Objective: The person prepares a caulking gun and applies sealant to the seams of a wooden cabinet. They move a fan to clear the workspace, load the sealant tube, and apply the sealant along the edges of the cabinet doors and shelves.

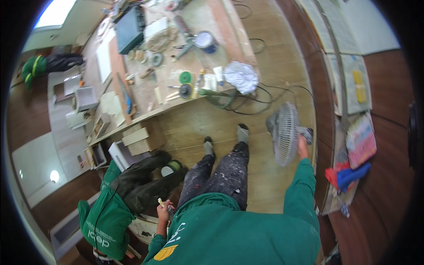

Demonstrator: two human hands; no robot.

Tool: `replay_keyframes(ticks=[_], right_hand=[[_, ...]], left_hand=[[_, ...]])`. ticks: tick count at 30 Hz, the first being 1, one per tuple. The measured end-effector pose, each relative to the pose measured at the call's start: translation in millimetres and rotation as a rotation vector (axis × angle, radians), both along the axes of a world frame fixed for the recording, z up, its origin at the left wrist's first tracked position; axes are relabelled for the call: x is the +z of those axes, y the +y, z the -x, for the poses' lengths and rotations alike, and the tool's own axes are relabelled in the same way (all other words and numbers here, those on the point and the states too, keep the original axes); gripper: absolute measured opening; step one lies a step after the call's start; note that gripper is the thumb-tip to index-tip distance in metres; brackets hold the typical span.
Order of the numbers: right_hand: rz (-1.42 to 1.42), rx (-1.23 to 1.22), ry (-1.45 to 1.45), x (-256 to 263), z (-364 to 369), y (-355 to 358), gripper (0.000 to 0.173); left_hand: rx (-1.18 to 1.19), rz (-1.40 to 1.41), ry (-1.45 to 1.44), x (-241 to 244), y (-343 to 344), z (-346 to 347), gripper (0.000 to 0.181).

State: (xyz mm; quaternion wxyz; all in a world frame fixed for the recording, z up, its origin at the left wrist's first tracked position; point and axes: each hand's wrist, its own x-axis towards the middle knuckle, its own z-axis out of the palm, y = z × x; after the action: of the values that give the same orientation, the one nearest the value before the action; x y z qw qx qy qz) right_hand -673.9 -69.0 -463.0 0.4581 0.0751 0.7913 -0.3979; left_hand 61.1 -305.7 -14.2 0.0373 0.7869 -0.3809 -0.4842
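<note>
My right hand (302, 146) is closed around the neck of an electric fan (285, 135) with a round grey wire guard, next to its dark base (308, 135). The fan is tilted, with its guard side-on to me. Low on the left, beside my hip, my left hand (163, 211) grips a slim tool with a pale yellow tip (160, 201); its exact kind is unclear. Something greyish shows under those fingers. Between my arms are my paint-spattered dark trousers (218, 172) and socked feet on the wood-look floor (185, 124).
A cluttered worktable (149, 114) spans the front, bearing a paint can (205, 41), a handsaw (125, 94) and a white plastic bundle (241, 77). Cables (265, 99) loop over the floor. A co-worker (106, 218) crouches close on my left near a can (171, 168); another person (49, 64) is farther off.
</note>
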Motion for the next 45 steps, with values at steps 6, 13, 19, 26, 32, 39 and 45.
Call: replay_keyframes(ticks=[6,13,19,26,32,39,45], right_hand=[[-0.206,-0.03,0.001,63,-64,-11,0.06],[-0.254,0.396,0.292,186,-123,-5,0.053],[-0.104,0.339,0.258,264,-172,4,0.049],[0.033,0.274,0.084,470,-261,-106,0.034],[0.085,0.195,-0.105,630,-311,-174,0.027],[0.184,0.339,-0.173,745,-384,-285,0.029],[0.29,0.323,-0.101,774,-401,-359,0.026]], left_hand=[[0.039,0.047,0.082,-9,-4,0,0.04],[0.077,0.057,0.167,-53,1,-51,0.043],[0.183,0.055,0.243,-98,-13,-104,0.039],[0.12,0.067,0.365,-144,-44,-171,0.036],[-0.013,0.087,0.341,-172,-72,-204,0.04],[-0.089,0.196,0.337,-207,-85,-208,0.046],[-0.019,0.275,0.337,-230,-83,-202,0.049]])
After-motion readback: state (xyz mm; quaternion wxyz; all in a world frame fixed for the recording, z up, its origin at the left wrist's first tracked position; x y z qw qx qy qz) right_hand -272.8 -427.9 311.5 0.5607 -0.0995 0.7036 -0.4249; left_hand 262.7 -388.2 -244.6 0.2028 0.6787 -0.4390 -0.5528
